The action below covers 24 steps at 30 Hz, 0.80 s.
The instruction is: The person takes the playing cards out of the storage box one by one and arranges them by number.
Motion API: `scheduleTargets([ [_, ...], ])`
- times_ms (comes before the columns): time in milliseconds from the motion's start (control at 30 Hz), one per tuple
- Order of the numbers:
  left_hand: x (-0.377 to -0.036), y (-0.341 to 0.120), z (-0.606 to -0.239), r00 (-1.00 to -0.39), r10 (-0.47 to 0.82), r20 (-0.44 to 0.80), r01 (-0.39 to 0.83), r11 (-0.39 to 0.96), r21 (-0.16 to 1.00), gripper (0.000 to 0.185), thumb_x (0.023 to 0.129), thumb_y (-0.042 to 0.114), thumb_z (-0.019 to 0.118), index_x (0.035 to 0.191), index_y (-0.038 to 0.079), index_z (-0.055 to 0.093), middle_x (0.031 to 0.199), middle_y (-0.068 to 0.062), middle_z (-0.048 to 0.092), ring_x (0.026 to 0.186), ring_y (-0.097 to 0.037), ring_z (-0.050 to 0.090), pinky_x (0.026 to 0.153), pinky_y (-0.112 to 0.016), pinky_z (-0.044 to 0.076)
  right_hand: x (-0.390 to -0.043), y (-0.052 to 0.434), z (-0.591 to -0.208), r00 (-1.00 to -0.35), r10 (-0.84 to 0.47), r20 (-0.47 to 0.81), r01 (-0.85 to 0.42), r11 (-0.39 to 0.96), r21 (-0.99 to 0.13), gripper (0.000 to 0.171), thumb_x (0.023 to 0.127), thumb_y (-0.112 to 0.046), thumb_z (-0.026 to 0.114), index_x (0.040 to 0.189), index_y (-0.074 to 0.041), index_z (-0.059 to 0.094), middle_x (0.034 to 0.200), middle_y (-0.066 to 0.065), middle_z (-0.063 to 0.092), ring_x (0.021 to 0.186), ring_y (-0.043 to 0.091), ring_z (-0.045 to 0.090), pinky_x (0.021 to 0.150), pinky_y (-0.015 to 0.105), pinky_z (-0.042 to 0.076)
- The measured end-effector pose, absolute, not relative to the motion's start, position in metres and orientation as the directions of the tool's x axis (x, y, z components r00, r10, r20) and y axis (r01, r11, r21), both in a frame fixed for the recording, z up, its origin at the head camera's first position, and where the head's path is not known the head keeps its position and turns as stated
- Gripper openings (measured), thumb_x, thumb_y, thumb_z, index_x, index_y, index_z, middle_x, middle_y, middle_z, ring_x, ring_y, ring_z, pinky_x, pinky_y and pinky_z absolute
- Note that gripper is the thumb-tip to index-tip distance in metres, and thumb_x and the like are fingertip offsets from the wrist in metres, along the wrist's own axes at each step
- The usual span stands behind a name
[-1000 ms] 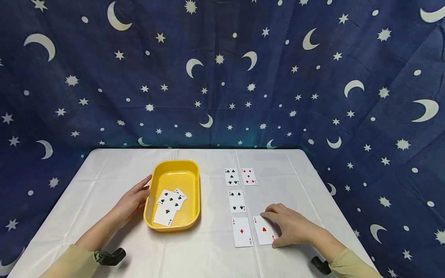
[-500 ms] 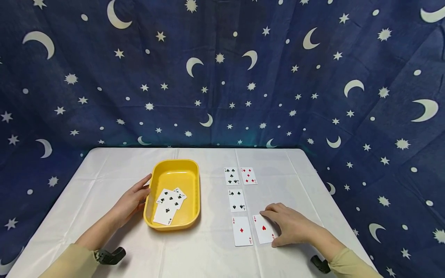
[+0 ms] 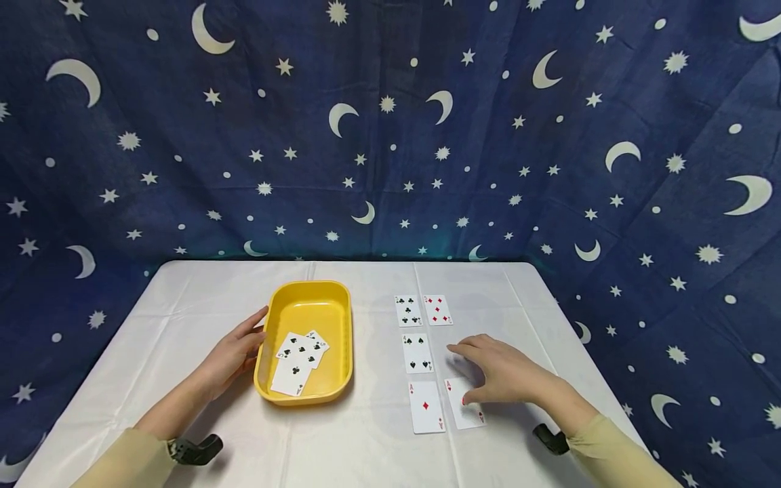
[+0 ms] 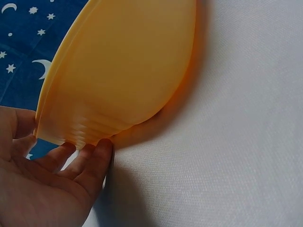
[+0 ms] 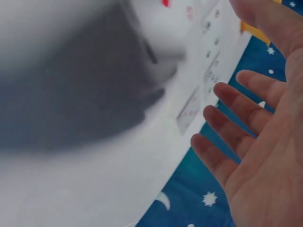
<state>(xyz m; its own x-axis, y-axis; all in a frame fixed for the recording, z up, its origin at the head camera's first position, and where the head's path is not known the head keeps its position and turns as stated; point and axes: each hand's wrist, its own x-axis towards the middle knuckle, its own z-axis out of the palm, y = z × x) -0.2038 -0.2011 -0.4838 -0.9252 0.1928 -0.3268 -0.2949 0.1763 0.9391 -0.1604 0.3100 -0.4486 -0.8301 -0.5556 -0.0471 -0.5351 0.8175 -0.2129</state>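
Yellow tray [image 3: 342, 318] was smooth plastic with a slight sheen, faintly ribbed at its outer corner in the left wrist view. Table cover [image 3: 201, 298] was white matt cloth, finely woven, creased in fold lines. Playing cards [image 3: 425, 405] looked like glossy coated paper. Backdrop [image 3: 390, 135] was matt, wrinkled blue fabric.

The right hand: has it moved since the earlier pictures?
Yes. The right hand has lifted off the ace of hearts and shifted away, towards the four of spades.
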Motion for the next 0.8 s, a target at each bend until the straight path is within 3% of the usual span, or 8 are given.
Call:
scheduleTargets([
  [367, -0.205, -0.2, -0.484, -0.923, 0.204, -0.327, -0.297, 0.167, 0.94, 0.066, 0.109, 0.025, 0.044, 0.166, 0.026, 0.011, 0.163, -0.025, 0.026, 0.134, -0.035, 0.049, 0.097, -0.036, 0.048, -0.205, 0.249, -0.42, -0.76, -0.646, 0.068, -0.642, 0.73, -0.236, 0.071, 0.087, -0.043, 0.078, 0.15, -0.019, 0.054, 0.145, -0.004, 0.053, 0.138, 0.018, 0.044, 0.113, 0.044, 0.037],
  [800, -0.205, -0.199, -0.482, -0.919, 0.177, -0.353, -0.324, 0.172, 0.93, 0.067, 0.108, 0.023, 0.045, 0.166, 0.026, 0.012, 0.164, -0.023, 0.025, 0.132, -0.034, 0.05, 0.103, -0.042, 0.047, -0.241, 0.16, -0.41, -0.678, -0.733, 0.055, -0.725, 0.654, -0.215, 0.068, 0.091, -0.046, 0.072, 0.151, -0.022, 0.052, 0.146, -0.006, 0.053, 0.137, 0.015, 0.043, 0.114, 0.039, 0.036],
])
